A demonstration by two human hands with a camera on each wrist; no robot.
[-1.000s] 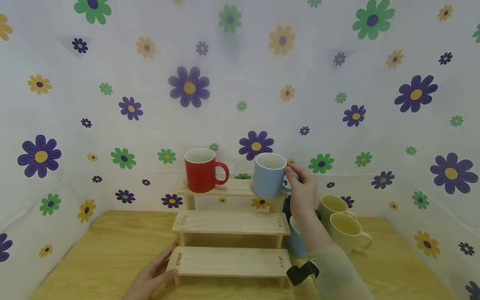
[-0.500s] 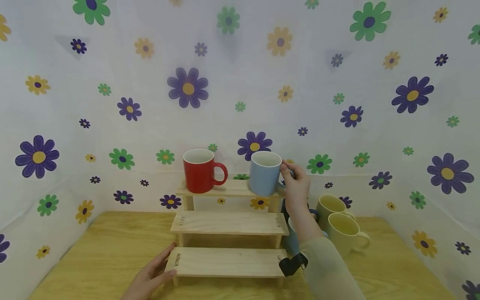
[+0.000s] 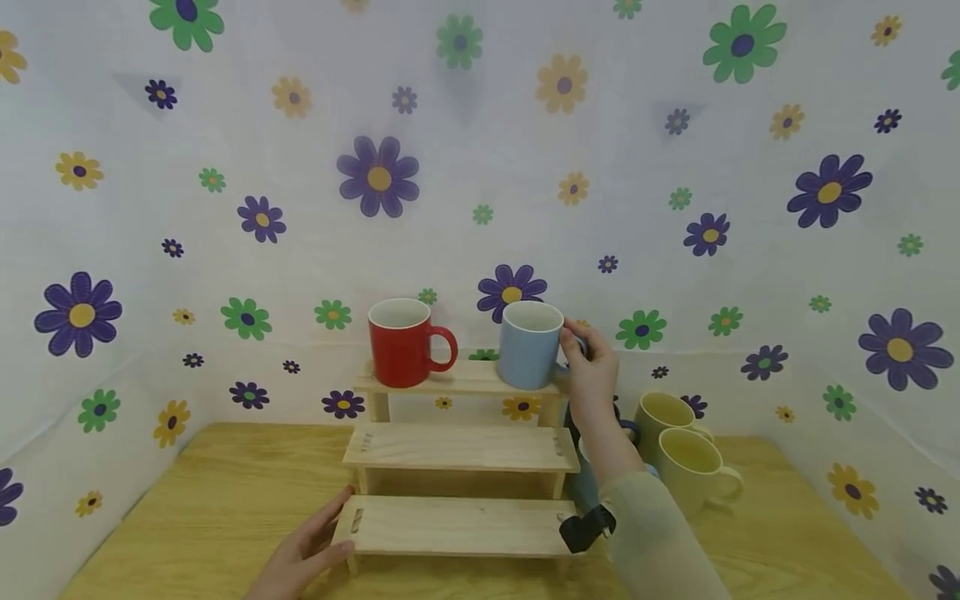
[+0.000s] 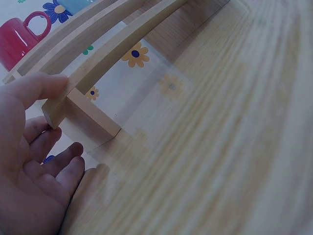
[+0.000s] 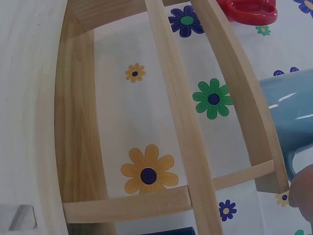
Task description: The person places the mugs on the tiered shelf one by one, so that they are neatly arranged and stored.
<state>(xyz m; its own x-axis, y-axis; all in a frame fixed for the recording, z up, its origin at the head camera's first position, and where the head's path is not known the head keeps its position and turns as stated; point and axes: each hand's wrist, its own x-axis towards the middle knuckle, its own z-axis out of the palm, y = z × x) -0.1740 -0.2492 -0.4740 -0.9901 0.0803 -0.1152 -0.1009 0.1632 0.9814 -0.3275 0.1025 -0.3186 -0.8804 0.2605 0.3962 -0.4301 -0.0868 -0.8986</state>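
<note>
A three-step wooden shelf (image 3: 461, 447) stands on the table. My left hand (image 3: 303, 554) holds the left end of its lowest step; in the left wrist view the thumb lies over the board (image 4: 105, 51) and fingertips meet its underside. On the right of the top step, a light blue mug (image 3: 528, 346) is upright, overlapping the board. The fingers of my right hand (image 3: 596, 383) pinch its handle, mostly hidden behind them. A red mug (image 3: 401, 354) sits at the left of that step, handle to the right. In the right wrist view the blue mug (image 5: 293, 107) borders the top board's edge.
Right of the shelf, two yellow mugs (image 3: 686, 467) stand on the wooden table (image 3: 217, 492). Between them and the shelf are another light blue mug (image 3: 585, 483) and a dark blue mug (image 3: 573, 417), partly hidden by my right arm. Flower-printed cloth (image 3: 480, 133) encloses the back and sides.
My right hand has shifted slightly left with the light blue mug, which sits a little higher and closer to the red mug. The left hand keeps its hold on the shelf.
</note>
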